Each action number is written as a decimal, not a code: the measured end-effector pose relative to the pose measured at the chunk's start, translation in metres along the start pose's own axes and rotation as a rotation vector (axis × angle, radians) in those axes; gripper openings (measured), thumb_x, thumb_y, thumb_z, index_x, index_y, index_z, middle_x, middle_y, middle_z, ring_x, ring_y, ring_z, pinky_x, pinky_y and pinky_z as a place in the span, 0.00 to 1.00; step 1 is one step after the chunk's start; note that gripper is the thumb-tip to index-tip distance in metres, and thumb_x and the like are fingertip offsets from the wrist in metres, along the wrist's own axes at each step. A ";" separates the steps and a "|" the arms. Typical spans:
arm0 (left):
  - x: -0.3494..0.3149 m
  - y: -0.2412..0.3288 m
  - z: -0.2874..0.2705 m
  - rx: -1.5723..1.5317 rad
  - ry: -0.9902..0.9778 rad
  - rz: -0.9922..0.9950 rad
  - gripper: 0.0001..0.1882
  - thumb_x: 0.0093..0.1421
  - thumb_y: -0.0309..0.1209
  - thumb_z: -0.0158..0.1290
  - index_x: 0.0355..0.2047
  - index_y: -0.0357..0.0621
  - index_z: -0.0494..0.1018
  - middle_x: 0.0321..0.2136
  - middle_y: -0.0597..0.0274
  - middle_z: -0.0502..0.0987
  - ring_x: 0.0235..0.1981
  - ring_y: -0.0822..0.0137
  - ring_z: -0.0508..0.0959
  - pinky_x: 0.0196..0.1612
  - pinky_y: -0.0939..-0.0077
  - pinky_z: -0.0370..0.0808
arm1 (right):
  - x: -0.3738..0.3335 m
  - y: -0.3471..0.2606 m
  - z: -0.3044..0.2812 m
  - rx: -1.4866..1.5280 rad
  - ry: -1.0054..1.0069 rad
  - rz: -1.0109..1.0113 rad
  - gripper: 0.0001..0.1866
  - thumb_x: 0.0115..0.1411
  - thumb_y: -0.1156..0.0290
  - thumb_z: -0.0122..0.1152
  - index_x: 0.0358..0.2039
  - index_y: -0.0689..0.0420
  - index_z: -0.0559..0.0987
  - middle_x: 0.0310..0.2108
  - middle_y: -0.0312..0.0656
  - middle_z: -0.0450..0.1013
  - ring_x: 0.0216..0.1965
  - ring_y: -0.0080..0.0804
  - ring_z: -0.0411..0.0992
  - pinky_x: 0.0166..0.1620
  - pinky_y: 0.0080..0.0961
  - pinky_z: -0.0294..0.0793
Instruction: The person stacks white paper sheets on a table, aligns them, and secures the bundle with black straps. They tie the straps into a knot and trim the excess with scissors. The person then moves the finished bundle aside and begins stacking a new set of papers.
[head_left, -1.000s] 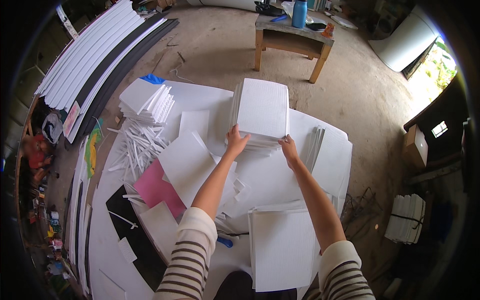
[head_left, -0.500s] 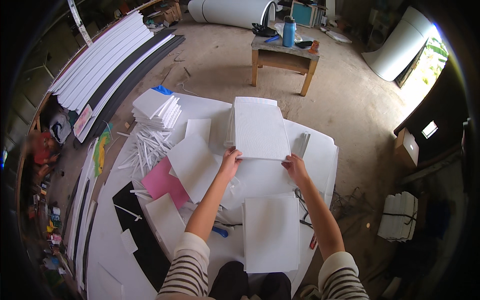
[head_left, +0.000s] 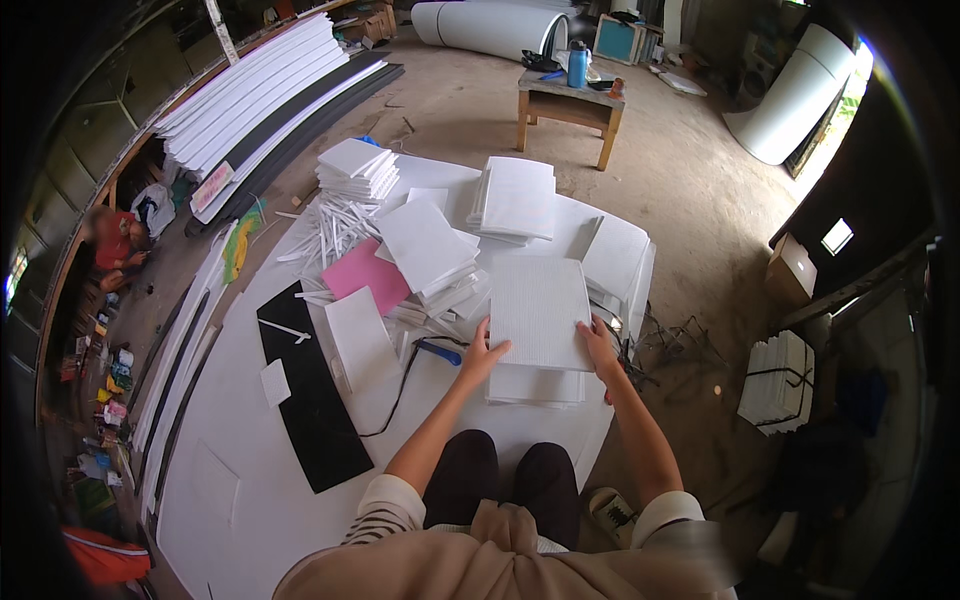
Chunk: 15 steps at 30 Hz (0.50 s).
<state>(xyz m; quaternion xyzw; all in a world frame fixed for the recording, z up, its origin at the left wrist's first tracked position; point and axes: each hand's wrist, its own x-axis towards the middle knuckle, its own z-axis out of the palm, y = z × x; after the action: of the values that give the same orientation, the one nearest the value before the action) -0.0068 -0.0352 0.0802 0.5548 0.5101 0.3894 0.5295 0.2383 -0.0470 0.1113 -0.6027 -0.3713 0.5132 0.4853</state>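
Between my two hands is a white ribbed plastic sheet (head_left: 540, 305), held level by its sides. My left hand (head_left: 486, 350) grips its left edge near the front corner, thumb on top. On the opposite edge my right hand (head_left: 600, 347) has a similar hold. Beneath the sheet, mostly covered by it, lies a stack of white sheets (head_left: 536, 387) close to my knees. Farther off on the table stands another stack of white sheets (head_left: 515, 197). I cannot tell whether more than one sheet is in my hands.
Left of the sheet lie loose white boards (head_left: 425, 240), a pink sheet (head_left: 366, 276), white strips (head_left: 335, 232), a blue-handled tool (head_left: 440, 352) and a black panel (head_left: 315, 400). A wooden table (head_left: 565, 103) bears a blue bottle (head_left: 577, 66). Another person (head_left: 120, 240) sits at far left.
Both hands have drawn the ribbed sheet from the far stack toward me, over the near stack. The view has tilted down, so more of my body shows.
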 end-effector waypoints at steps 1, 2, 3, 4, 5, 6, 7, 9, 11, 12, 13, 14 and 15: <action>-0.009 -0.012 0.002 0.065 0.029 0.050 0.39 0.46 0.35 0.56 0.55 0.40 0.48 0.43 0.48 0.61 0.44 0.60 0.64 0.47 0.70 0.62 | -0.008 0.009 -0.001 -0.022 0.008 0.009 0.26 0.54 0.66 0.51 0.52 0.61 0.59 0.42 0.42 0.65 0.41 0.26 0.63 0.45 0.21 0.62; -0.015 -0.019 0.009 0.126 0.051 0.106 0.39 0.45 0.35 0.56 0.54 0.39 0.48 0.43 0.47 0.61 0.44 0.59 0.63 0.47 0.70 0.62 | -0.010 0.021 -0.006 -0.045 0.026 0.015 0.25 0.54 0.67 0.51 0.52 0.60 0.59 0.41 0.42 0.65 0.41 0.26 0.64 0.44 0.21 0.62; -0.022 -0.023 0.014 0.186 0.072 0.156 0.39 0.45 0.35 0.56 0.54 0.38 0.49 0.43 0.47 0.61 0.44 0.58 0.63 0.47 0.69 0.62 | -0.011 0.035 -0.010 -0.068 0.044 0.025 0.25 0.54 0.68 0.51 0.52 0.60 0.59 0.41 0.42 0.65 0.40 0.26 0.64 0.44 0.21 0.62; -0.029 -0.024 0.018 0.244 0.085 0.147 0.39 0.43 0.34 0.57 0.53 0.38 0.50 0.43 0.45 0.58 0.45 0.56 0.61 0.48 0.67 0.61 | -0.012 0.045 -0.013 -0.015 0.032 0.022 0.25 0.54 0.69 0.52 0.51 0.60 0.59 0.39 0.41 0.66 0.39 0.26 0.64 0.43 0.21 0.63; -0.032 -0.025 0.021 0.280 0.092 0.146 0.39 0.43 0.34 0.57 0.52 0.38 0.50 0.43 0.46 0.58 0.45 0.56 0.61 0.48 0.66 0.60 | -0.011 0.054 -0.016 -0.056 0.027 -0.010 0.26 0.54 0.68 0.52 0.52 0.61 0.58 0.41 0.44 0.65 0.41 0.29 0.64 0.44 0.23 0.62; -0.034 -0.028 0.021 0.319 0.107 0.150 0.39 0.43 0.33 0.57 0.52 0.38 0.50 0.42 0.46 0.57 0.44 0.56 0.61 0.49 0.65 0.60 | -0.006 0.062 -0.018 -0.094 0.015 -0.048 0.27 0.54 0.67 0.51 0.53 0.61 0.57 0.43 0.48 0.63 0.43 0.32 0.63 0.45 0.25 0.62; -0.033 -0.029 0.026 0.352 0.115 0.157 0.39 0.42 0.33 0.57 0.52 0.38 0.50 0.42 0.46 0.56 0.44 0.55 0.61 0.49 0.65 0.59 | 0.000 0.071 -0.023 -0.137 0.014 -0.087 0.29 0.54 0.66 0.51 0.53 0.62 0.56 0.45 0.51 0.62 0.44 0.35 0.63 0.46 0.27 0.62; -0.034 -0.029 0.035 0.384 0.119 0.215 0.39 0.42 0.30 0.56 0.52 0.38 0.49 0.41 0.47 0.55 0.43 0.55 0.60 0.48 0.64 0.59 | 0.010 0.085 -0.034 -0.384 0.102 -0.092 0.29 0.52 0.66 0.53 0.53 0.62 0.57 0.45 0.55 0.58 0.48 0.43 0.58 0.49 0.32 0.58; -0.040 -0.043 0.020 0.425 0.152 0.216 0.39 0.42 0.29 0.56 0.52 0.38 0.48 0.40 0.47 0.55 0.42 0.55 0.60 0.48 0.65 0.60 | -0.003 0.082 -0.009 -0.493 0.109 -0.049 0.29 0.51 0.67 0.54 0.52 0.62 0.57 0.45 0.56 0.56 0.48 0.46 0.56 0.51 0.33 0.56; -0.040 -0.042 0.020 0.414 0.142 0.212 0.38 0.42 0.29 0.56 0.52 0.38 0.48 0.40 0.46 0.55 0.42 0.55 0.60 0.48 0.65 0.60 | -0.007 0.082 -0.007 -0.510 0.113 -0.089 0.29 0.51 0.66 0.53 0.52 0.62 0.57 0.44 0.54 0.55 0.46 0.46 0.57 0.50 0.32 0.56; -0.042 -0.038 0.023 0.397 0.125 0.208 0.38 0.41 0.29 0.56 0.51 0.38 0.48 0.40 0.46 0.55 0.41 0.55 0.60 0.47 0.65 0.60 | -0.008 0.087 -0.012 -0.505 0.136 -0.112 0.29 0.51 0.66 0.53 0.52 0.62 0.57 0.44 0.54 0.55 0.46 0.45 0.56 0.50 0.33 0.56; -0.043 -0.034 0.026 0.381 0.109 0.205 0.38 0.41 0.28 0.55 0.51 0.38 0.49 0.40 0.46 0.55 0.41 0.56 0.60 0.47 0.65 0.60 | -0.009 0.091 -0.016 -0.500 0.158 -0.136 0.28 0.52 0.66 0.53 0.51 0.62 0.57 0.43 0.54 0.54 0.45 0.45 0.56 0.51 0.33 0.55; -0.042 -0.033 0.027 0.396 0.112 0.197 0.38 0.41 0.29 0.56 0.51 0.38 0.48 0.40 0.47 0.55 0.41 0.56 0.60 0.47 0.65 0.60 | -0.009 0.094 -0.015 -0.491 0.174 -0.167 0.28 0.52 0.66 0.53 0.51 0.62 0.57 0.43 0.54 0.54 0.45 0.45 0.56 0.51 0.33 0.55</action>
<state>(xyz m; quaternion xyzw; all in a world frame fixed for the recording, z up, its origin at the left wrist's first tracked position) 0.0070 -0.0844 0.0487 0.6727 0.5483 0.3617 0.3405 0.2469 -0.0822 0.0227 -0.7114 -0.4898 0.3127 0.3953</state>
